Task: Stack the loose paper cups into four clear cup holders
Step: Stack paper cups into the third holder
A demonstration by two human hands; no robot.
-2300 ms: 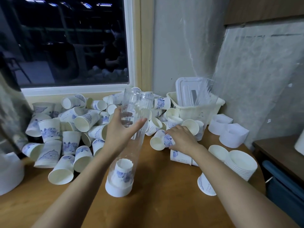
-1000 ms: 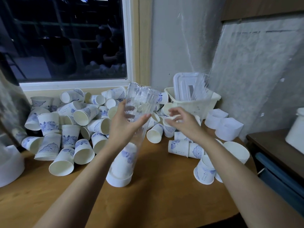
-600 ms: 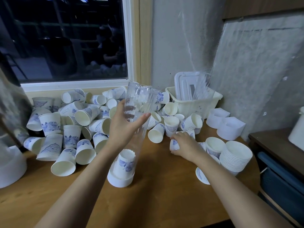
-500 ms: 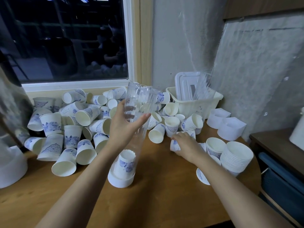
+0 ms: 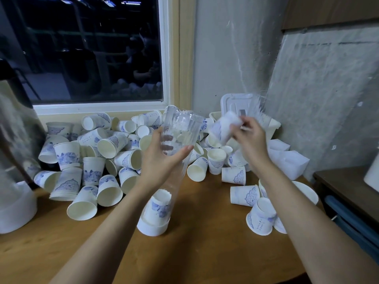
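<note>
left of the left fingers [image 5: 156, 133], the loose cups [image 5: 92, 160] lay piled as before. the left hand [image 5: 162, 158] had not moved. its fingers stayed wrapped round the clear cup holder [image 5: 180, 130], which stood tipped on the surface [image 5: 205, 242]. the bottom cup [image 5: 159, 206] sat inside, low by that wrist.

the right hand [image 5: 251, 138] had changed. half a second before, it was down on a cup lying on the surface. now it was up, fingers [image 5: 245, 121] pinched on a paper cup [image 5: 224, 128], just right of the holder's open top. i think that cup was about to go in, with lots still to do.

far left, another holder [image 5: 14, 201] was cut off. i could not count the cups inside the one in the left hand. the paper cup was all blur, so i could not tell which way it faced.
</note>
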